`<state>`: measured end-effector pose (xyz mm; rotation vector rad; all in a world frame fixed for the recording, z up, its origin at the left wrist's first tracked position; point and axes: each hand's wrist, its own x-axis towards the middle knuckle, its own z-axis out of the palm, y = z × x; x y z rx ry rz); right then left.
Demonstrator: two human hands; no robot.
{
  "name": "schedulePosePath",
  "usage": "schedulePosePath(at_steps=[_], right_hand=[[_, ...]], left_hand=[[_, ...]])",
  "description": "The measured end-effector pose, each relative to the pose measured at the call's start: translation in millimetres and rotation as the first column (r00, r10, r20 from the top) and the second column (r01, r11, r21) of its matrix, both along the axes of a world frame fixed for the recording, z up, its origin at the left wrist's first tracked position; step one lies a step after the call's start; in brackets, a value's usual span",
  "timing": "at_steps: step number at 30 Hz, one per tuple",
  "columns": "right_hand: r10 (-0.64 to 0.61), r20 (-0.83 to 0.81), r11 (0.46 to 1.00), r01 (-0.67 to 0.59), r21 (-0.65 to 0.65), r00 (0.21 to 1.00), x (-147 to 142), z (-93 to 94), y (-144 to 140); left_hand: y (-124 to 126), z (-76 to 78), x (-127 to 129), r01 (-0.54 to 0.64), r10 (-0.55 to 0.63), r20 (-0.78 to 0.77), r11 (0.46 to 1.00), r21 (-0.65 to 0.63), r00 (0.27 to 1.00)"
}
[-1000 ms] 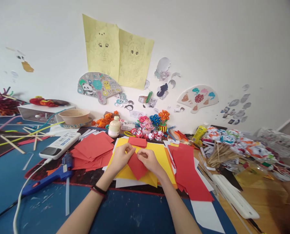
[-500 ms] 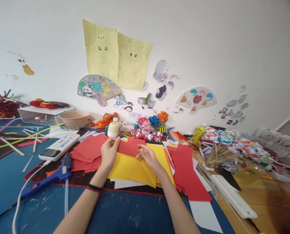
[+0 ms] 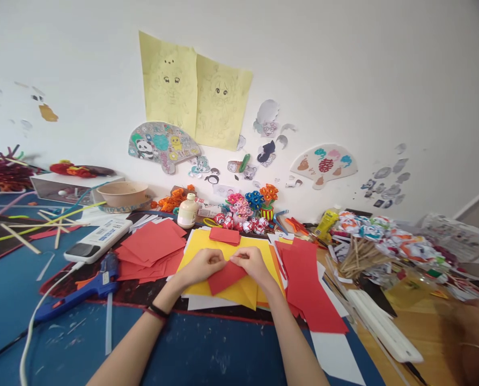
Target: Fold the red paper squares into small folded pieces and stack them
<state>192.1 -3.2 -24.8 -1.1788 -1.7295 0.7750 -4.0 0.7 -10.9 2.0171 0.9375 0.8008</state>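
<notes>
Head view: my left hand [image 3: 201, 266] and right hand [image 3: 252, 262] pinch the top edge of a folded red paper piece [image 3: 225, 277] lying on yellow paper sheets [image 3: 239, 247] on the table [image 3: 207, 348]. No readable writing nearby.

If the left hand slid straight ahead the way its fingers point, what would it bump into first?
Probably the right hand: the left hand points rightward across the red paper both pinch, fingertips nearly touching.
</notes>
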Motion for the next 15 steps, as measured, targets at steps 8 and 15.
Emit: schedulePosePath(at_steps=[8,15], right_hand=[[-0.131,0.112,0.986,0.117,0.116,0.985,-9.6,9.1,-7.6],[-0.302,0.023,0.948,0.298,0.11,0.953,17.8,13.4,-3.6]], left_hand=[[-4.8,1.6,10.7,0.005,0.003,-0.078,0.995,0.102,0.997],[2.2,11.2,-12.5,0.006,-0.004,-0.133,1.0,0.018,0.991]])
